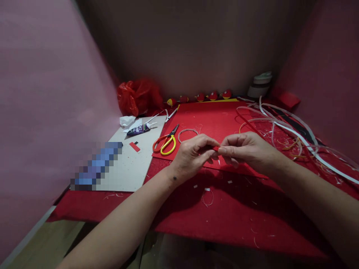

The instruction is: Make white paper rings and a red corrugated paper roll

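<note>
Both hands meet over the red corrugated sheet (207, 116), their fingertips touching around a small red strip (215, 148). My left hand (193, 151) pinches one end between thumb and fingers; most of the piece is hidden. From the other side, my right hand (242, 147) pinches the same piece with thumb and forefinger. Left of my hands lie scissors (167, 145) with one red and one yellow handle, blades pointing away. A thin pale ring (188, 135) rests on the sheet just beyond my left hand.
A grey board (126, 164) at left carries a glue tube (138, 129), a small red piece (134, 146) and a blurred blue object (98, 164). Behind are a red plastic bag (137, 95) and several small red-and-yellow figures (213, 95). Loose white strips (294, 132) tangle at right, near a lidded container (260, 85).
</note>
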### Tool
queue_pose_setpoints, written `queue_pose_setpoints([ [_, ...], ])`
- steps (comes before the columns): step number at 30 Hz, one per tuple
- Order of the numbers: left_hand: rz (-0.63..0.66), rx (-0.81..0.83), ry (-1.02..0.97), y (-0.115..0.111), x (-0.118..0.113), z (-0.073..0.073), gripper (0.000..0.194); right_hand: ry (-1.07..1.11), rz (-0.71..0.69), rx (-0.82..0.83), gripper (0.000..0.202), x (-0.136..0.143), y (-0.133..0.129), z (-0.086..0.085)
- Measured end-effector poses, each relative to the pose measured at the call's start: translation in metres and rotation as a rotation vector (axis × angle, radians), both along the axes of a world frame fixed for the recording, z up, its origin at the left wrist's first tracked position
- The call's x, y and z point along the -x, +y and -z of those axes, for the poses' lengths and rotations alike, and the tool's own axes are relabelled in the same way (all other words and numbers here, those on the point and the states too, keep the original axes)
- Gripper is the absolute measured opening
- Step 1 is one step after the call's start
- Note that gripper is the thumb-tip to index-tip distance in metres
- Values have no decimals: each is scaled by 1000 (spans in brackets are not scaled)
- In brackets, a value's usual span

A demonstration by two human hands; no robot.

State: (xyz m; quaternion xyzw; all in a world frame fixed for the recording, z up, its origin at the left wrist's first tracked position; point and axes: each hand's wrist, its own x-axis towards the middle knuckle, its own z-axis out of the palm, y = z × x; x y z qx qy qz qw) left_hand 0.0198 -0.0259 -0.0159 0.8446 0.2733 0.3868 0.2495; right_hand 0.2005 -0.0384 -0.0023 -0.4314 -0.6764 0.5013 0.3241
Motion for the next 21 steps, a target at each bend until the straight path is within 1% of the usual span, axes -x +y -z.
queue_pose_setpoints([
  [1, 10, 48, -38, -1, 0, 0, 7, 3, -10, 5, 24, -1, 0, -1],
  [3, 0, 54, -48, -2, 0, 0, 7, -10, -19, 10, 25, -1, -1, -2],
  [8, -69, -151, 74, -2, 2, 0, 7, -62, -45, 45, 29, -1, 1, -6],
  [10, -76, -182, 89, -1, 3, -1, 7, -89, -63, 75, 27, -3, 2, -7],
  [12, -89, -179, 89, -1, 4, -3, 8, -131, -75, 86, 27, -5, 3, -8],
  [16, -110, -157, 87, 0, 5, -5, 7, -219, -39, 25, 26, -7, 4, -7],
  [21, -113, -193, 128, 2, 5, -2, 6, -210, 30, 7, 29, -5, 2, -8],
])
